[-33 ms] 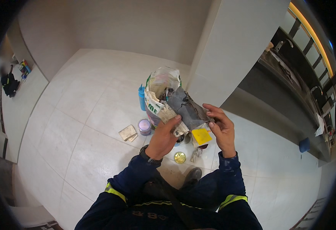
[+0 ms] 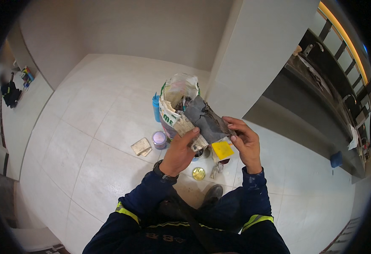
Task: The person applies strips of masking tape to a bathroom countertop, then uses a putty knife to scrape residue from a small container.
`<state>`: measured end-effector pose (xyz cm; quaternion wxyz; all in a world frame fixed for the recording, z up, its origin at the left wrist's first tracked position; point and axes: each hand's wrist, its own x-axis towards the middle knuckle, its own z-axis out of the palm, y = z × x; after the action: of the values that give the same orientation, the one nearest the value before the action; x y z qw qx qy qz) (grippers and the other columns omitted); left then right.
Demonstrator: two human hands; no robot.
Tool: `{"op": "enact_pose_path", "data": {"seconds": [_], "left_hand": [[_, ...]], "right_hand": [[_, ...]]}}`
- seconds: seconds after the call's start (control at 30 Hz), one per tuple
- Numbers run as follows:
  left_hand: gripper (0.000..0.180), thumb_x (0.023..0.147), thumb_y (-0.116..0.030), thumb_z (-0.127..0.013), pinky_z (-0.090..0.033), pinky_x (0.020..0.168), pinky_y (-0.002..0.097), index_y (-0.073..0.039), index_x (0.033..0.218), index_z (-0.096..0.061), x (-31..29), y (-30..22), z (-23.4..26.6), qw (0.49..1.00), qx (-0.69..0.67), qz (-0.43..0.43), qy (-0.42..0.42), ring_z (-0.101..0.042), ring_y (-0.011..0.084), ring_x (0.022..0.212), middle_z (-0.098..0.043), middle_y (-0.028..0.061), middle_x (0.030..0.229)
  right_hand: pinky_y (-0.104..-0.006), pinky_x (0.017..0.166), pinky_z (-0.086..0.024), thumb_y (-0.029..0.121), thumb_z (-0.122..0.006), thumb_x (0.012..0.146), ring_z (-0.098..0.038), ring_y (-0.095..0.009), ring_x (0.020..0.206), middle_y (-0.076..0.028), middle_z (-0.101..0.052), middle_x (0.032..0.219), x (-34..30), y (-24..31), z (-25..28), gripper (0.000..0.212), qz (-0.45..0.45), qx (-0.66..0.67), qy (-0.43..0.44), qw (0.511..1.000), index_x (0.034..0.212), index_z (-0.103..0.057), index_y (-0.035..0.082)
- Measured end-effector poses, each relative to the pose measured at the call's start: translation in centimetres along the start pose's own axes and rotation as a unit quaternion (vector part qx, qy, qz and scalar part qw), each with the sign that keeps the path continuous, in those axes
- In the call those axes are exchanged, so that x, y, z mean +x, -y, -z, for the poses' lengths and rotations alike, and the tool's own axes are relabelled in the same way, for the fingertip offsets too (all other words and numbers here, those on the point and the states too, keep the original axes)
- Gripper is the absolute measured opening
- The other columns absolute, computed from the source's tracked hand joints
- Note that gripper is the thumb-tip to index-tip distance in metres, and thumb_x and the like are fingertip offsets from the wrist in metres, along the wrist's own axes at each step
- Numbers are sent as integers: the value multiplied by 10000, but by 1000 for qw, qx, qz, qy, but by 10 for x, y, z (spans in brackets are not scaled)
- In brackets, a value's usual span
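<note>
A worn dark grey sheet, like used sandpaper with a ragged tear, is held up in front of me. My left hand grips its near-left end, together with a stained off-white flat strip under the thumb. My right hand has its thumb and fingers closed at the sheet's right edge. Beyond the sheet stands a large white bucket with a crumpled plastic rim and odds and ends inside. A yellow square shows just below the sheet, near my right hand.
A blue bottle stands left of the bucket. On the tiled floor are a lidded round jar, off-white pieces and a yellow round lid by my shoe. A grey pillar rises at right, beside a dark counter.
My right hand has shifted very slightly at the sheet's edge. Otherwise nothing visibly differs.
</note>
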<state>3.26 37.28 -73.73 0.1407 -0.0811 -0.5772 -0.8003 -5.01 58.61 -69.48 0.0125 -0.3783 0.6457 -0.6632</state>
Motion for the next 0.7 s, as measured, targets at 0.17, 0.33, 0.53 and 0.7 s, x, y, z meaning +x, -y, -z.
{"op": "enact_pose_path", "data": {"seconds": [0.17, 0.33, 0.53, 0.7], "left_hand": [[454, 1037, -103, -599, -522, 1088, 423, -5, 1460, -465, 9, -14, -2, 953, -281, 111, 13, -635, 239, 1252, -625, 117, 1384], [301, 1047, -109, -624, -524, 971, 311, -17, 1332, -585, 9, -17, 0, 971, -202, 130, 14, -645, 137, 1128, -681, 41, 1212], [318, 1025, -121, -664, -524, 952, 308, -8, 1314, -593, 7, -29, -7, 976, -168, 139, 3, -641, 127, 1101, -681, 39, 1170], [383, 1014, -128, -684, -515, 965, 309, -18, 1361, -563, -2, -30, -5, 976, -167, 138, 17, -628, 120, 1106, -663, 28, 1202]], "right_hand": [[-416, 1100, -495, 4, -710, 905, -602, -299, 1305, -183, -640, 1383, 3, 5, 11, 353, -19, 19, 46, 999, 1255, -733, 46], [-409, 1093, -500, 23, -728, 901, -630, -294, 1268, -166, -658, 1359, 5, 12, 16, 345, -34, -42, 36, 998, 1244, -750, 51], [-389, 1053, -509, 52, -741, 902, -656, -279, 1217, -156, -694, 1298, 12, 8, 18, 315, -16, -144, 20, 989, 1216, -760, 51], [-352, 1009, -518, 86, -640, 1004, -673, -259, 1139, -152, -692, 1297, 11, -14, 26, 300, -78, -150, -57, 984, 1296, -690, 37]]}}
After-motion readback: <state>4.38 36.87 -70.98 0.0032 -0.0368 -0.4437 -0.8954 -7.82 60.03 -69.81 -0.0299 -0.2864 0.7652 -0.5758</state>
